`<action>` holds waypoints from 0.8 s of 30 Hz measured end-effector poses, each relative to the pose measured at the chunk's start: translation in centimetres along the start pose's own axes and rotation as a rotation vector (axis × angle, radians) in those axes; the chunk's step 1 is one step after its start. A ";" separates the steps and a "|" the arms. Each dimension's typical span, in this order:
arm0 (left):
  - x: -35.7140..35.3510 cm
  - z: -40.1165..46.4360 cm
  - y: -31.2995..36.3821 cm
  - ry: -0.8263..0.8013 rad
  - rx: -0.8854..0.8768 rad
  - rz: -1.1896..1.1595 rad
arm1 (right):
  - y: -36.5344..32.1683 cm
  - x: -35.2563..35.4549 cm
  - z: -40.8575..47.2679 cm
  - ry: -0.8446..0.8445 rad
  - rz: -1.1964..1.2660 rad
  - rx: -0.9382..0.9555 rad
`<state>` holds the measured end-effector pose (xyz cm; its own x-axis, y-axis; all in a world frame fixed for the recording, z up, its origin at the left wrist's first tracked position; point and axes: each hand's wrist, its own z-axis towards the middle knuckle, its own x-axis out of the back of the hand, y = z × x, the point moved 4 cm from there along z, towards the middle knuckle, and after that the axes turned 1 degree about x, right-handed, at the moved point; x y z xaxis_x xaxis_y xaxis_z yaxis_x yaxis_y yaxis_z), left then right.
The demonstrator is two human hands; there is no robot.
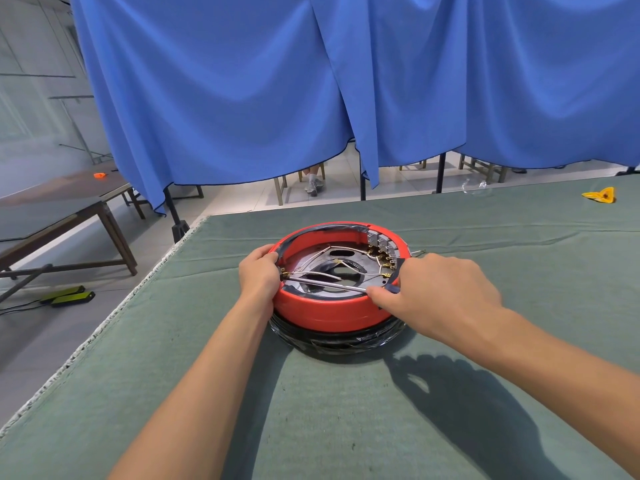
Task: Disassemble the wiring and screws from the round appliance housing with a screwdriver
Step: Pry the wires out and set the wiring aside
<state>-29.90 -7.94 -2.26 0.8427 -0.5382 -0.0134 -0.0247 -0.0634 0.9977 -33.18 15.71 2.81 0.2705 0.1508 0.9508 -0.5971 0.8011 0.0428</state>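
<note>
A round red appliance housing (329, 310) lies upside down on the green table cloth, with a black base under it. Inside it run white wires (317, 273) with brass terminals, and grey switches (379, 241) line the far right wall. My left hand (259, 273) grips the housing's left rim. My right hand (436, 289) holds a screwdriver by its dark handle. The screwdriver's metal shaft (325, 283) runs leftward across the inside, its tip at the left wall near my left fingers.
The green-covered table (311, 410) ends at a frayed left edge, with floor beyond. A yellow object (601, 195) and a clear plastic piece (476, 188) lie at the far right. Blue curtains (311, 81) hang behind. A brown table (62, 209) stands at the left.
</note>
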 end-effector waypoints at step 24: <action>0.0 -0.6 0.3 0.029 -0.022 0.013 | -2.7 1.1 -1.7 -0.218 -0.028 0.064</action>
<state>-29.57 -7.42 -1.89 0.8576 -0.5143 0.0014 -0.0241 -0.0376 0.9990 -29.98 14.65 3.24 0.1226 -0.0055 0.9924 -0.6399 0.7640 0.0833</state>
